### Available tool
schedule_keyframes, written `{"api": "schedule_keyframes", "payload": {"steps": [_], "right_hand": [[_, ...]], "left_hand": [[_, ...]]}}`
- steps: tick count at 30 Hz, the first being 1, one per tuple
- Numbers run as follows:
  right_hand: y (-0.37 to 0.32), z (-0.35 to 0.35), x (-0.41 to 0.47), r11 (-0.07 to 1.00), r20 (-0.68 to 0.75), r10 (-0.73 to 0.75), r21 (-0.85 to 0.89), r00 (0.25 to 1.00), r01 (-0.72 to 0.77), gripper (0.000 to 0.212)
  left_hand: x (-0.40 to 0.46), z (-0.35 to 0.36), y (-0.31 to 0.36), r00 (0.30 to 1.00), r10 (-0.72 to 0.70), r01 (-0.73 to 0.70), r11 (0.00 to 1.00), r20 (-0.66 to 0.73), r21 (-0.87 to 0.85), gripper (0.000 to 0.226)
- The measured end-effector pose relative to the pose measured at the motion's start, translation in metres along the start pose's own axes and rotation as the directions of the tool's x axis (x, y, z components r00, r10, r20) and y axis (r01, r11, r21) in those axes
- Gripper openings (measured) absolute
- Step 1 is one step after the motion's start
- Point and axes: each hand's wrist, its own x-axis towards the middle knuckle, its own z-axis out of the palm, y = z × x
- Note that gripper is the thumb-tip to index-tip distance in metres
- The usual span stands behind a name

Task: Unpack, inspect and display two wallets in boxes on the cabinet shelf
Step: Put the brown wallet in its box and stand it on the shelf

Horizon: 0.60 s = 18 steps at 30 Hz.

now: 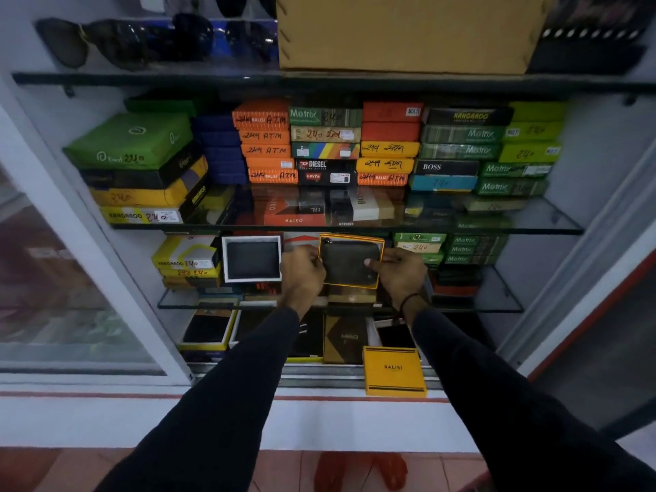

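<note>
An open orange-rimmed box (349, 238) stands tilted on the lower glass shelf (497, 296), showing a dark wallet (349, 261) inside. My left hand (301, 271) grips its left edge and my right hand (401, 269) grips its right edge, thumb on the wallet. To its left, an open white-rimmed box (251, 239) stands upright and shows a second dark wallet (252, 257). A yellow Balisi lid (394, 371) leans at the cabinet's front sill, below my right wrist.
Stacks of coloured wallet boxes (319, 143) fill the middle shelf and flank the two open boxes. Sunglasses (106, 40) and a cardboard box (408, 30) sit on the top shelf. More open boxes (209, 332) lie on the bottom level. A sliding glass door (53, 278) is at left.
</note>
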Motion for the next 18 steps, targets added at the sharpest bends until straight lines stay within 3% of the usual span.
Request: {"api": "schedule_keyframes", "payload": {"steps": [4,10,13,15,18], "right_hand": [[-0.002,0.012,0.019,1.000,-0.018,0.023,-0.002,1.000,-0.023,0.034],[0.005,0.019,0.038,1.000,0.018,0.011,-0.002,1.000,-0.010,0.034],[0.009,0.013,0.040,0.999,-0.002,0.022,0.030,1.000,-0.022,0.029],[0.016,0.003,0.037,1.000,-0.087,0.020,0.009,0.996,-0.020,0.020],[0.044,-0.023,0.014,0.987,-0.273,-0.136,-0.119,0.952,0.107,0.019]], "left_hand": [[0.021,0.014,0.003,0.997,-0.064,0.067,0.996,-0.054,0.056,0.008],[0.035,0.030,-0.008,0.988,-0.144,0.138,0.986,0.055,0.098,0.011],[0.023,0.029,-0.008,0.990,-0.136,0.134,0.989,0.022,0.055,0.015],[0.004,0.028,-0.009,0.994,-0.079,0.080,0.997,-0.078,0.013,0.020],[-0.043,0.036,-0.018,0.959,0.179,-0.195,0.979,-0.219,-0.054,0.020]]}}
